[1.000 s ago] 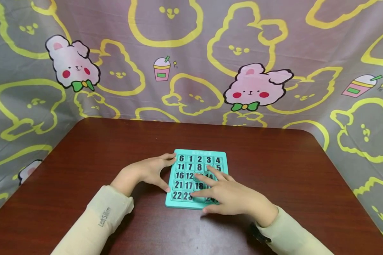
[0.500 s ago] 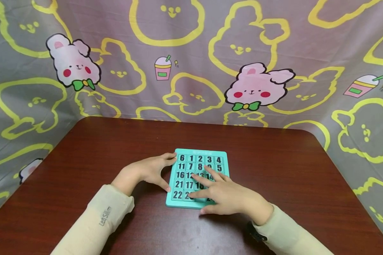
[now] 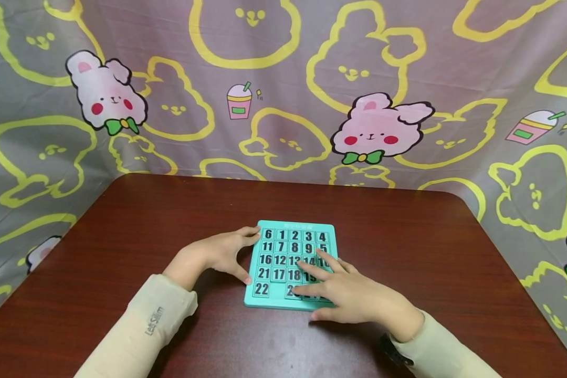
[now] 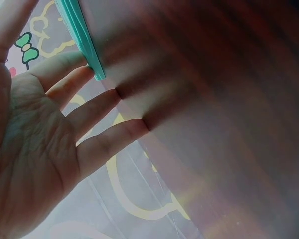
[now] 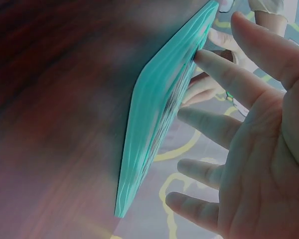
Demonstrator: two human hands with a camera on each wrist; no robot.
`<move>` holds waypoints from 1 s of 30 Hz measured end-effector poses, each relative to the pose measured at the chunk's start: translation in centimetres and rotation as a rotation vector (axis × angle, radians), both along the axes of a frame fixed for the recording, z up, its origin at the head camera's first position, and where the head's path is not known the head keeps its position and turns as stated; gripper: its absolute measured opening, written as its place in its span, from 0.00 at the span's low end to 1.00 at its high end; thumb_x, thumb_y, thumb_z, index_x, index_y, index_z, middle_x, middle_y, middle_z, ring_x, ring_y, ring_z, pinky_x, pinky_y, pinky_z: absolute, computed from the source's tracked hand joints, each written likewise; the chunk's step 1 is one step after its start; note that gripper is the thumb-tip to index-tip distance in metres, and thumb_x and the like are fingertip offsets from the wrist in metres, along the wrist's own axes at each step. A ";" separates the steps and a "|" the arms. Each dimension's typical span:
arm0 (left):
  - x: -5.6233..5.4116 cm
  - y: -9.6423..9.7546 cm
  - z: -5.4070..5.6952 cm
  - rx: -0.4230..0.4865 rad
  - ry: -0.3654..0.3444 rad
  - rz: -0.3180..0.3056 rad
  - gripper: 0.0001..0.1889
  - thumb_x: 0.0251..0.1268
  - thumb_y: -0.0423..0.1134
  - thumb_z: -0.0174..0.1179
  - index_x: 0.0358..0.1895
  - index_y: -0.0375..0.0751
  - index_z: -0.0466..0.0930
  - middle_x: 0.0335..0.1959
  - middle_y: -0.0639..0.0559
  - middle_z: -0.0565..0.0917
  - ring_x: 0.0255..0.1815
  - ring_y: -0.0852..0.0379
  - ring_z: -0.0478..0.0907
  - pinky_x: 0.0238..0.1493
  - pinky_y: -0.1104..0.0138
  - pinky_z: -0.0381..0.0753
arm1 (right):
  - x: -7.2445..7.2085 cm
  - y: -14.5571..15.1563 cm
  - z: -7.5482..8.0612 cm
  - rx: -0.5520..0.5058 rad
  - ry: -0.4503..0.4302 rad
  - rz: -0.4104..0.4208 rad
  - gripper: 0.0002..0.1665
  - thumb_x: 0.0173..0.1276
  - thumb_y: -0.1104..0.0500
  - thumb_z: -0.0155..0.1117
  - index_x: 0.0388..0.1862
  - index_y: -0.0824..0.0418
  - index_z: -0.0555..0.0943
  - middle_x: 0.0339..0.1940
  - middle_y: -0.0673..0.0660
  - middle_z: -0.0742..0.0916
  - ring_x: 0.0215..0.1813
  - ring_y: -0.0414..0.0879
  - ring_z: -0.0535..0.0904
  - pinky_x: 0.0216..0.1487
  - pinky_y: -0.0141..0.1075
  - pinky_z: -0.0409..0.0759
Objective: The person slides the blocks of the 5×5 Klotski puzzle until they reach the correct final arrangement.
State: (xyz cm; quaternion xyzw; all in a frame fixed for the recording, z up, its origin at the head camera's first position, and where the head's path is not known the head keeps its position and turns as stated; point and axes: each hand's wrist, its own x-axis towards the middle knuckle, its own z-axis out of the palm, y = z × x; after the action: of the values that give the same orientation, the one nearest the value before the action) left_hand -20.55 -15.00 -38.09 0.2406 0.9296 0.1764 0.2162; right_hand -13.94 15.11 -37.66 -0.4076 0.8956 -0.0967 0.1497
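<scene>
A turquoise number slide puzzle (image 3: 264,303) lies flat on the table, its black-numbered tiles in rows. My left hand (image 3: 222,253) lies along its left edge, thumb near the lower part and fingers near the top corner; in the left wrist view straight fingertips touch the puzzle's edge (image 4: 82,35). Spread over the right half is my right hand (image 3: 352,294), its index fingertip on a tile (image 3: 289,293) in the bottom row that reads 23. The bare slot (image 3: 277,290) is between that tile and tile 22 (image 3: 261,289). Several right-hand tiles are partly hidden by the fingers.
The dark red-brown table (image 3: 184,205) reaches back to a hanging cloth (image 3: 283,89) printed with cartoon rabbits and drink cups. The same cloth runs along both sides of the table.
Tile 23 has slid one place to the right, so the bare slot now lies on its left. My right hand moved slightly left, then right with it. The left hand stays in place.
</scene>
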 end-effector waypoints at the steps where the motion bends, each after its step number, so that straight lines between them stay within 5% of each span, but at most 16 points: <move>1: 0.0 0.0 0.0 -0.001 -0.001 0.000 0.57 0.46 0.51 0.79 0.78 0.40 0.55 0.83 0.51 0.48 0.81 0.47 0.53 0.73 0.52 0.65 | 0.0 0.1 0.0 -0.002 0.000 -0.003 0.29 0.70 0.39 0.62 0.70 0.33 0.73 0.81 0.53 0.63 0.82 0.68 0.44 0.68 0.73 0.57; 15: 0.0 0.0 0.0 -0.010 -0.013 0.009 0.58 0.46 0.53 0.78 0.79 0.42 0.53 0.83 0.52 0.47 0.81 0.46 0.52 0.72 0.51 0.66 | -1.2 -1.6 -0.3 -0.045 0.082 0.092 0.32 0.70 0.36 0.59 0.71 0.40 0.73 0.81 0.53 0.63 0.82 0.66 0.46 0.69 0.71 0.59; 30: -0.1 0.0 0.1 -0.008 -0.024 0.008 0.57 0.47 0.53 0.78 0.79 0.41 0.53 0.83 0.51 0.46 0.81 0.45 0.53 0.73 0.49 0.66 | -2.8 -5.1 -0.1 0.090 0.073 0.129 0.39 0.64 0.40 0.69 0.73 0.27 0.66 0.83 0.48 0.57 0.83 0.62 0.43 0.71 0.67 0.61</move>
State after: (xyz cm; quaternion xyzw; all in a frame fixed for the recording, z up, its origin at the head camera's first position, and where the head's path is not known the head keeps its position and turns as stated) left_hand -20.62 -15.01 -37.97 0.2341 0.9286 0.1764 0.2275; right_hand -16.76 9.97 -37.72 -0.4607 0.8757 -0.0314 0.1411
